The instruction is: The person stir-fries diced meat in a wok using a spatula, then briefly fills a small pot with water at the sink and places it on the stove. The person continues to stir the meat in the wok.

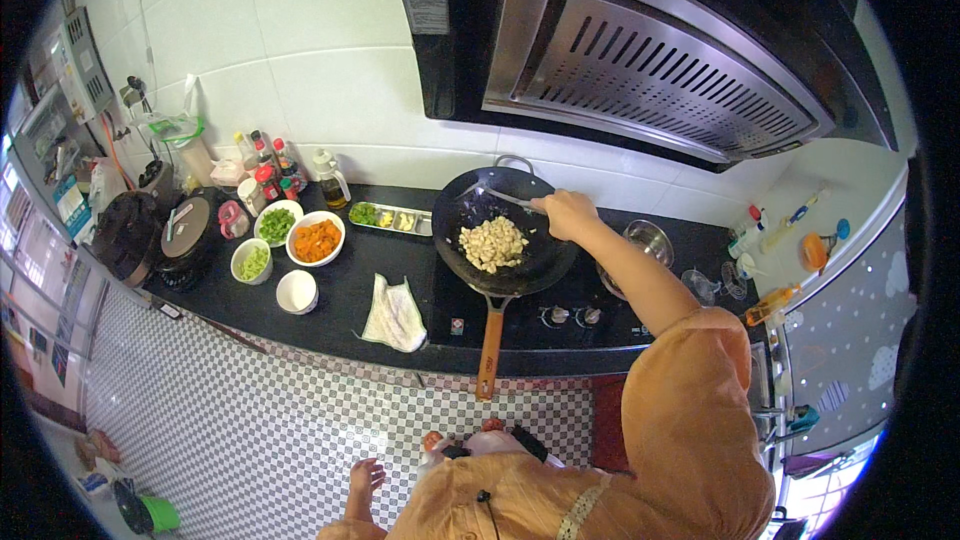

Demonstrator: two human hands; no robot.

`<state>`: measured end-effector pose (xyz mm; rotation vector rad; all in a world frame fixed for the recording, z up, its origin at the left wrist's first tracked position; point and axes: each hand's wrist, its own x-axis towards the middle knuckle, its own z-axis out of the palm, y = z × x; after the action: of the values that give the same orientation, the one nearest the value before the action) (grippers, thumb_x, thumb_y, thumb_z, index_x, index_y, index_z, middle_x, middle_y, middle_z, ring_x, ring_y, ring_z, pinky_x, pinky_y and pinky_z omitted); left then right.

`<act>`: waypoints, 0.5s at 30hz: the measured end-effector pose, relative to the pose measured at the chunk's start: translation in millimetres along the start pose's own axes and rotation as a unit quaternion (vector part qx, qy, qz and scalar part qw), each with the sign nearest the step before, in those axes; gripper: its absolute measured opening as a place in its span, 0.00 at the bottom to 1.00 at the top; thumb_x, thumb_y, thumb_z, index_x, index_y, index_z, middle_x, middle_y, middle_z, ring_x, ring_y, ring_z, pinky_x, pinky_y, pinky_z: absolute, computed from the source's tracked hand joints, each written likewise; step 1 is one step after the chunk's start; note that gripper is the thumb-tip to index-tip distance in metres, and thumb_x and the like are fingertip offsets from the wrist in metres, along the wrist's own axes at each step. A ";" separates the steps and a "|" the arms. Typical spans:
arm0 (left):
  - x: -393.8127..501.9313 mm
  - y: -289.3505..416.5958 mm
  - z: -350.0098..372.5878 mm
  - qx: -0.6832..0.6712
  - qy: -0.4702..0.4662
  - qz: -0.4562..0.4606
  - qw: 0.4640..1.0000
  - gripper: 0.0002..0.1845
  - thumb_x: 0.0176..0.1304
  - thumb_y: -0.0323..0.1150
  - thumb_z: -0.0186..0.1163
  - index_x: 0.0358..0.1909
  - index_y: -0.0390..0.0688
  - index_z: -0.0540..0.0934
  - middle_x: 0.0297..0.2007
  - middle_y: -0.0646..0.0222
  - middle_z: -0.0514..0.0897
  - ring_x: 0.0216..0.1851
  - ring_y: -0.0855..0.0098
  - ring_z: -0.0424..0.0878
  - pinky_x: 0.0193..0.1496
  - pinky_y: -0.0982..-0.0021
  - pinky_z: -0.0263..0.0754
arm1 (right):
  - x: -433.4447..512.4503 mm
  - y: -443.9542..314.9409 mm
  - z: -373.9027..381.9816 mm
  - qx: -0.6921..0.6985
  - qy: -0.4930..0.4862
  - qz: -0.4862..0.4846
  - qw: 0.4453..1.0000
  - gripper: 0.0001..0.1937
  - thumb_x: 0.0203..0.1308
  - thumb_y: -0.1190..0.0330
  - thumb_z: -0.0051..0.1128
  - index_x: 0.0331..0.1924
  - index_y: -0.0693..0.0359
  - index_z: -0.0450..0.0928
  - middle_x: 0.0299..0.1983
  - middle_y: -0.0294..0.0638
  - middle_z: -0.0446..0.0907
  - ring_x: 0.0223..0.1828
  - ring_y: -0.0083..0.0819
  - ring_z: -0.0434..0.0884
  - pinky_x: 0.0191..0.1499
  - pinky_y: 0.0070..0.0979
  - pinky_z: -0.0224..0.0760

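Observation:
My right hand (570, 214) grips the handle of a spatula (510, 199) at the right rim of a black wok (450, 236). The spatula's blade rests against the wok's upper left wall, apart from the food. Diced pale food (493, 244), possibly chicken, lies heaped in the wok's middle. The wok sits on the cooktop (517, 334), its wooden handle (490, 356) pointing towards me. Down by my side hangs my left hand (367, 475), holding nothing, fingers slightly apart and bent.
Left of the wok lie a cloth (394, 315) and a metal tray (424, 223) of chopped seasonings. Bowls hold diced carrot (315, 241) and chopped greens (276, 225). An oil bottle (330, 180) stands behind. Steel bowls (649, 240) sit right; a range hood (652, 67) overhangs.

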<state>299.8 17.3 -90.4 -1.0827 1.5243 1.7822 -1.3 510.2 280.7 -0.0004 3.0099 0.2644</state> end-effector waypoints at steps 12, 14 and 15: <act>5.6 -6.0 -1.9 -0.008 -0.004 -0.003 1.000 0.12 0.62 0.36 0.46 0.44 0.44 0.71 0.32 0.63 0.78 0.28 0.67 0.77 0.28 0.69 0.72 | 10.6 14.4 13.5 0.046 0.002 0.042 0.998 0.24 0.42 0.75 0.55 0.48 0.43 0.77 0.41 0.39 0.80 0.42 0.37 0.79 0.42 0.36 0.73; 3.2 -6.1 -1.5 -0.012 -0.006 0.005 1.000 0.12 0.61 0.36 0.46 0.44 0.44 0.71 0.32 0.63 0.78 0.28 0.68 0.77 0.28 0.69 0.73 | 9.2 17.1 4.1 0.015 -0.052 0.009 0.999 0.27 0.40 0.77 0.52 0.50 0.43 0.76 0.42 0.42 0.79 0.43 0.39 0.78 0.43 0.34 0.73; 0.1 -2.2 0.1 -0.008 -0.010 -0.004 1.000 0.12 0.61 0.36 0.46 0.44 0.44 0.71 0.32 0.64 0.78 0.28 0.68 0.77 0.29 0.70 0.73 | 7.8 17.1 -5.5 0.000 -0.078 -0.009 0.997 0.28 0.40 0.77 0.50 0.50 0.42 0.75 0.43 0.43 0.79 0.43 0.40 0.78 0.43 0.33 0.73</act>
<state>301.5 17.8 -91.6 -1.0731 1.4945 1.7983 -9.9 526.2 288.0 -0.0065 2.8537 0.2505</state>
